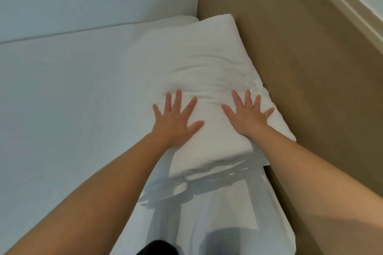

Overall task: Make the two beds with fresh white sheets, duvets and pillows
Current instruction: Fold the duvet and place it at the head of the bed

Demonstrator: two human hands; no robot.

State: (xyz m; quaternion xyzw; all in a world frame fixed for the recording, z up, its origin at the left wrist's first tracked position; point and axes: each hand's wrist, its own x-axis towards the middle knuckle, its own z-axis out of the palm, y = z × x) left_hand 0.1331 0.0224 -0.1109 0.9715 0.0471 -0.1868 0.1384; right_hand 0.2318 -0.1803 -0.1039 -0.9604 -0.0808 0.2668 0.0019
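Under both spread palms, left hand (175, 118) and right hand (247, 115), lies the pillow (199, 72).

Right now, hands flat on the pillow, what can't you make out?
Head view:
- Dark shape: cut off by the bottom edge, unidentifiable.
- Underside of the pillow: hidden by the pillow itself.
- Palms of the left hand and right hand: face down on it.
- Second bed: outside the frame.

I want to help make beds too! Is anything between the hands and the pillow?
No. The left hand and the right hand both press flat, fingers spread, directly on the white pillow. Nothing visible lies between them.
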